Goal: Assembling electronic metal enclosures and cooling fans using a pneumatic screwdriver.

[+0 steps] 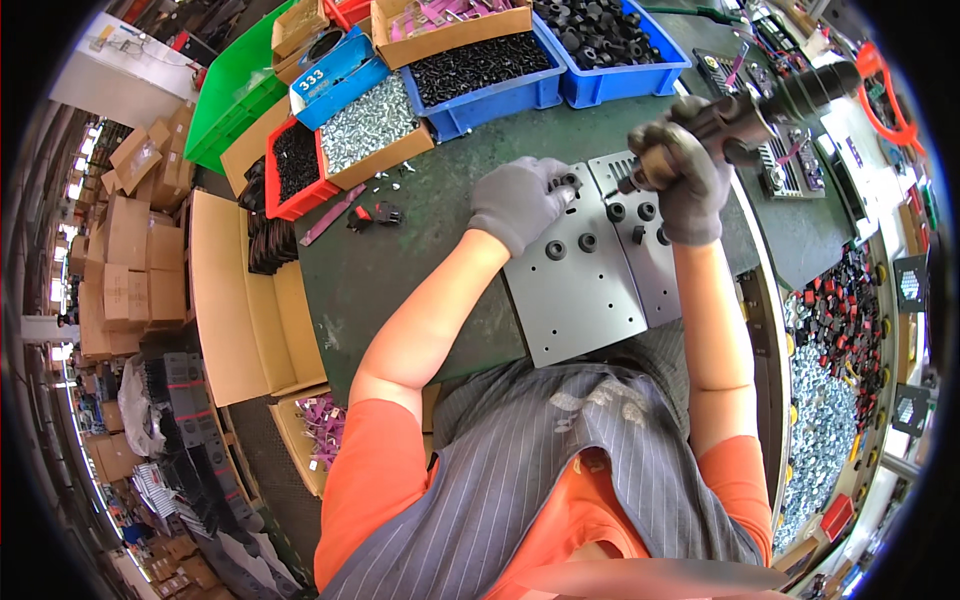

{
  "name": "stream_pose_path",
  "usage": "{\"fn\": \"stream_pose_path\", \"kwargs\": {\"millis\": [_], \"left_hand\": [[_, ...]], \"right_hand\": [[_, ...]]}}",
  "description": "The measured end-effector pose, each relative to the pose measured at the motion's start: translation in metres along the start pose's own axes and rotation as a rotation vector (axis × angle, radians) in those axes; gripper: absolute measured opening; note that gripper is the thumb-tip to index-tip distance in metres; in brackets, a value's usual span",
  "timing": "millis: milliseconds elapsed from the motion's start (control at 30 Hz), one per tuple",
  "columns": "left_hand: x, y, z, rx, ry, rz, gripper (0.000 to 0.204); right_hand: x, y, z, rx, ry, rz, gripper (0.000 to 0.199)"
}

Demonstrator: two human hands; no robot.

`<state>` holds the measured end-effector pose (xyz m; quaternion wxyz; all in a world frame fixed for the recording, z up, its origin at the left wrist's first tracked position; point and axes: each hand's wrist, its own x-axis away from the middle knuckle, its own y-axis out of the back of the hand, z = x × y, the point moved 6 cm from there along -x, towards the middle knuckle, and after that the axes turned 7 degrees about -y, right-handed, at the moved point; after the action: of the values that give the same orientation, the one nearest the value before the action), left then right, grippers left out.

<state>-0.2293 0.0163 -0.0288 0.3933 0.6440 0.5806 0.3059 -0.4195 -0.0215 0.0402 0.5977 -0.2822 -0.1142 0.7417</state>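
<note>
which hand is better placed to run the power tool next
Likely the right hand: it grips the power tool over the grey plates, while the left hand is at a black part.

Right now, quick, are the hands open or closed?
Left hand: curled at a small black part; grip can't be told.
Right hand: closed, holding a dark power tool.

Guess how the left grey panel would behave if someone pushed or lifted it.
The left grey panel looks thin and flat, so it's probably stiff with slight flex. Its broad shape suggests sliding rather than rolling. The smooth-looking surface may feel slippery.
</note>
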Motion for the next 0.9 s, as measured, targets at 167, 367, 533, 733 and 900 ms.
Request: {"fn": "stream_pose_path", "kwargs": {"millis": [167, 367, 533, 733, 900], "left_hand": [[-0.013, -0.021, -0.001, 0.079, 0.009, 0.103, 0.033], [-0.011, -0.016, -0.004, -0.008, -0.044, 0.018, 0.032], [0.022, -0.001, 0.016, 1.007, 0.228, -0.186, 0.028], [0.081, -0.029, 0.019, 1.714, 0.491, -0.063, 0.028], [0.084, -0.027, 0.012, 1.641, 0.404, -0.123, 0.035]], "right_hand": [[-0.03, -0.023, -0.033, 0.017, 0.02, 0.087, 0.036], [-0.039, -0.039, -0.069, 0.339, -0.152, 0.14, 0.029], [-0.038, -0.037, -0.071, 0.343, -0.219, 0.138, 0.03], [-0.045, -0.048, -0.068, 0.224, -0.178, 0.222, 0.034], [-0.021, -0.045, -0.027, 0.242, -0.085, 0.2, 0.036]]}}
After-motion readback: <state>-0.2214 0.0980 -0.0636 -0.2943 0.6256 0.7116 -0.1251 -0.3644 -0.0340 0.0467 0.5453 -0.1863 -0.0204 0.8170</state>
